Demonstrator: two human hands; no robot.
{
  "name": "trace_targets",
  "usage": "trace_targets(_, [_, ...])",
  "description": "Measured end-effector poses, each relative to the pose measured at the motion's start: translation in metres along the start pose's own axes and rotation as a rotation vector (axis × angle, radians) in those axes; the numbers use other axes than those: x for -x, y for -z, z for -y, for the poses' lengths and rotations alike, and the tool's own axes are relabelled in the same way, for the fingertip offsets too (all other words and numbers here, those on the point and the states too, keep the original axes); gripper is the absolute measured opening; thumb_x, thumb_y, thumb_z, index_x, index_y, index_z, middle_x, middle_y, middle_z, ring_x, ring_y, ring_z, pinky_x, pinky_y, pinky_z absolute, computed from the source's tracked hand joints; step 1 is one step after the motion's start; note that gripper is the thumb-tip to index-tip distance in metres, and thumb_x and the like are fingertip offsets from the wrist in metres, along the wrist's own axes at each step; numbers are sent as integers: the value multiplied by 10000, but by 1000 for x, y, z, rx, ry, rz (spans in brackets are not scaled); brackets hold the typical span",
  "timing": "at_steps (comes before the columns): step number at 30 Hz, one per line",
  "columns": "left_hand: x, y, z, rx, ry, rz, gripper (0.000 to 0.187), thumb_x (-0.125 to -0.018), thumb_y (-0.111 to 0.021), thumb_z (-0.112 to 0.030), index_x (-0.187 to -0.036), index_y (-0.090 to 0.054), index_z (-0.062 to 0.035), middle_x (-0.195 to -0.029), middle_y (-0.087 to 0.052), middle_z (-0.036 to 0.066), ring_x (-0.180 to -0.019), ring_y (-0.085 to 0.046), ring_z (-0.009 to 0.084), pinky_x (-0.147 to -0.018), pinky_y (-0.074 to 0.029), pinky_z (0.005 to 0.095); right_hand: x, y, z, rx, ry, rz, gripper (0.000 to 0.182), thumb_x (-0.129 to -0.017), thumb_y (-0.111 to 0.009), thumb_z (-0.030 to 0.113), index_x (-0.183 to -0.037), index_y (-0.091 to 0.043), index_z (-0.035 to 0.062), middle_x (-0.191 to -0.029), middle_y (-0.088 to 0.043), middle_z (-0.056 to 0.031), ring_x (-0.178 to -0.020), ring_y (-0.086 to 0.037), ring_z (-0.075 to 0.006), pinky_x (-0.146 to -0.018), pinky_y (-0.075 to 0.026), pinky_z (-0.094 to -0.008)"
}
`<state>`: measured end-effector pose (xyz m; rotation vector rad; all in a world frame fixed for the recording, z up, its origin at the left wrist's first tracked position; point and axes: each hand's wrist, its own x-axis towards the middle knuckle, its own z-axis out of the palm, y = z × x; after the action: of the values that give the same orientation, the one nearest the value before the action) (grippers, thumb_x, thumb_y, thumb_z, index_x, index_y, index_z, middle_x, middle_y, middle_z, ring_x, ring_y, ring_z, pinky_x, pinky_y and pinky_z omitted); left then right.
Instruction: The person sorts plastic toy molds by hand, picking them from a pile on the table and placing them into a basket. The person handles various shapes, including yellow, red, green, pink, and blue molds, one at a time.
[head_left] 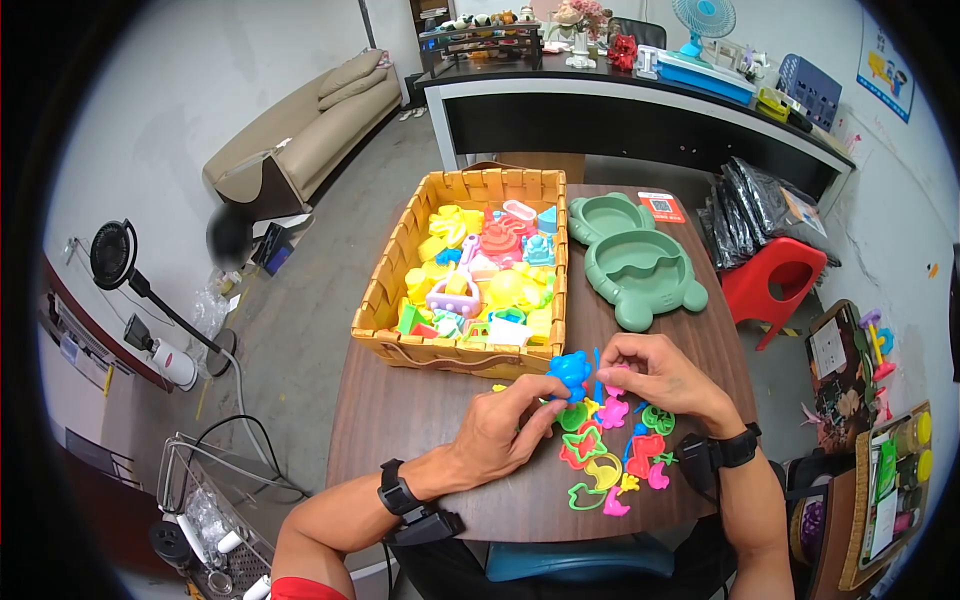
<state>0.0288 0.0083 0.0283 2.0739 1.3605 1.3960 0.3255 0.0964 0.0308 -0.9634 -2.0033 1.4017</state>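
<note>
My left hand (508, 425) pinches a blue bear-shaped toy (570, 372) in front of the basket's near right corner. Close to its right, my right hand (655, 380) has its fingers pressed together by a pink piece (618, 379) and a thin blue stick (597, 372); what it holds, if anything, is hidden. Below both hands lie small plastic shapes, among them a green star outline (583, 443), a yellow crescent (603, 471) and a red piece (645, 452). The woven basket (380, 290) is full of colourful toys.
Green bear-shaped trays (640, 270) lie on the brown table (400, 430), right of the basket, beside a red-and-white card (661, 207). A red stool (775, 285) stands beyond the table's right edge. A rack with jars (885, 490) is at the lower right.
</note>
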Motion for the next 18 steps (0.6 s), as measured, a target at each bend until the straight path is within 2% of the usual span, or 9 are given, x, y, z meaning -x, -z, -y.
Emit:
trace_targets(1, [0,0,0,1,0,-1,866,-1085,-756,41,-1860,-368,23,-1651,-519,187,-967,-806,145,-746,-653,260,0,-1,-3,0,0,0,148,-1167,-807,127,-1148,-753,-9,-995,-751,-3,-881,-690,-59,-774,-572,-270])
trace_targets(3, [-1,-3,-1,2,1,-2,865,-1086,-756,41,-1859,-369,23,-1653,-519,187,-967,-806,145,-747,-653,260,-3,-2,-13,-3,74,-39,265,-1152,-846,262,-1123,-780,7,-894,-727,24,-784,-658,-39,-673,-507,-261])
trace_targets(18, [-1,-1,-1,12,5,-6,856,-1090,-754,43,-1857,-374,23,-1663,-520,187,-969,-807,146,-751,-654,261,-1,0,-5,50,72,-27,271,-1152,-842,260,-1108,-779,0,-902,-719,5,-804,-657,-54,-698,-519,-282])
